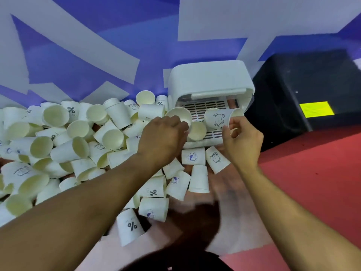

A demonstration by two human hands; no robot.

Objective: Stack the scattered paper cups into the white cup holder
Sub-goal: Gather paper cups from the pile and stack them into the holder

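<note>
The white cup holder (209, 77) stands against the wall, its front open over a slotted tray (207, 106). My right hand (242, 141) grips a paper cup with a bear drawing (218, 118), held on its side just in front of the tray. My left hand (162, 137) is closed on the rim of another paper cup (180, 114), mouth facing me, at the tray's left front. A further cup (197, 132) lies on the tray between my hands. Several scattered paper cups (78, 147) are piled to the left and in front.
A black box (304, 90) with a yellow label (316, 109) stands right of the holder. Red floor (312, 182) stretches to the right. The blue and white wall (97, 45) rises directly behind the pile and holder.
</note>
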